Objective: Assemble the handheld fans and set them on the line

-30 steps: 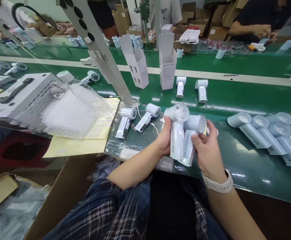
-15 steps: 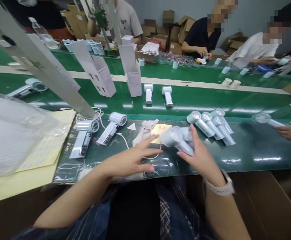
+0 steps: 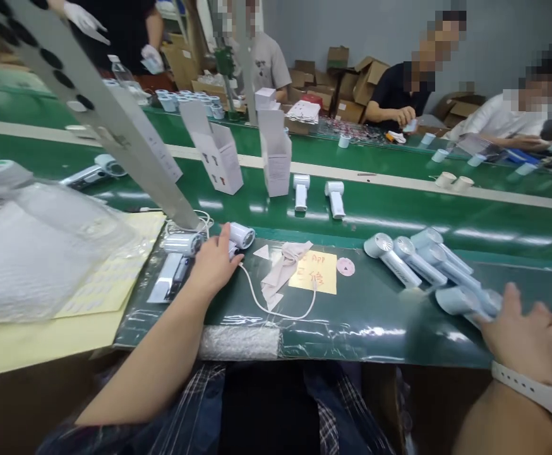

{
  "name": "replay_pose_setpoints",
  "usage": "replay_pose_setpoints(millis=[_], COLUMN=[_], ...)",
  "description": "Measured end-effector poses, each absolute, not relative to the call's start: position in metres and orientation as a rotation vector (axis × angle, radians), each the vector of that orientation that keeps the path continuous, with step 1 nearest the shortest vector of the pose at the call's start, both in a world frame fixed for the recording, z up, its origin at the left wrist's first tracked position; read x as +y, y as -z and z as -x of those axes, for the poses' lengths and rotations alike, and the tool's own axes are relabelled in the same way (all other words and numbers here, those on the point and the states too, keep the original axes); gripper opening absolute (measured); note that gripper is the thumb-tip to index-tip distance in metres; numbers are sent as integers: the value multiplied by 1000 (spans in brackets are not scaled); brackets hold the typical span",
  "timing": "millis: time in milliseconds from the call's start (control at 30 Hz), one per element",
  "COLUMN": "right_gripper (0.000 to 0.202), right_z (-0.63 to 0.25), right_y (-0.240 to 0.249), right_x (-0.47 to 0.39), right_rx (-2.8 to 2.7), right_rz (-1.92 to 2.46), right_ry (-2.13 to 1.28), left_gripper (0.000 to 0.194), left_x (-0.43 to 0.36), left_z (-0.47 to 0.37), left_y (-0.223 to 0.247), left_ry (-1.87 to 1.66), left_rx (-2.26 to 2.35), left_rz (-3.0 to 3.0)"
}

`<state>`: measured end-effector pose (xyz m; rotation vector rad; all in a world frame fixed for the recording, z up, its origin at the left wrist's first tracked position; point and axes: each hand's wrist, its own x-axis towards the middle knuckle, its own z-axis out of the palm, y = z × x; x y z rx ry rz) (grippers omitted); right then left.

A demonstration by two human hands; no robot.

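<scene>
My left hand [image 3: 212, 265] is closed over a light blue handheld fan [image 3: 242, 235], its thumb and fingers on either side of the body. Just left of it lies another fan [image 3: 181, 244] with a dark strip along its handle. Far to the right, my right hand [image 3: 525, 335], with a white watch band on the wrist, has its fingers apart beside two fans, the nearer one [image 3: 456, 300] lying on the table. These two touch or nearly touch a group of several fans [image 3: 403, 246]. A white cable [image 3: 257, 297] runs from the left hand's fan to a yellow note [image 3: 323, 284].
Grey cloth [image 3: 285, 268] lies by the note. Bubble wrap [image 3: 240, 343] is at the front edge. Plastic bags [image 3: 34, 253] cover yellow sheets at left, near a slanted metal post [image 3: 129, 145]. Open white boxes [image 3: 276, 158] and two fans stand or lie behind. Several people work across the line.
My right hand has moved right and set its two fans down by the group, its fingers now off them. My left hand has moved left onto a fan. The view has shifted.
</scene>
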<state>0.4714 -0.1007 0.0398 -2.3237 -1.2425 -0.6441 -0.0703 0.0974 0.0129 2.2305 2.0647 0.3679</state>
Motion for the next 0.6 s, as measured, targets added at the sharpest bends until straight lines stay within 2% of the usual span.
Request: replay_pose_setpoints(millis=[67, 167, 200, 267, 367, 467, 533, 600], right_gripper=[74, 60, 50, 41, 46, 57, 68, 71], right_z=[-418, -320, -291, -249, -222, -216, -208, -196], right_y=[-68, -83, -80, -64, -38, -25, -19, -13], right_x=[-48, 60, 96, 158, 215, 237, 242, 242], right_rx=[-1344, -1748, -1790, -1725, -1452, -1275, -1299, -1390], right_rz=[2190, 2069, 2071, 2181, 2386, 2459, 2437, 2391], right_ry=[664, 52, -37, -141, -139, -151, -181, -192], left_gripper=[81, 91, 91, 79, 58, 52, 45, 42], left_x=[98, 96, 95, 92, 91, 91, 91, 90], left_z=[75, 77, 77, 74, 69, 64, 64, 67], left_y=[-11, -13, -14, -18, -21, -22, -23, -26], left_ry=[-417, -777, -928, -1163, -1259, -1218, -1168, -1097], left_rx=[1978, 1922, 1924, 1894, 1721, 1598, 1557, 1521], left_rz=[-2183, -2010, -1940, -1765, -1435, -1302, -1306, -1316])
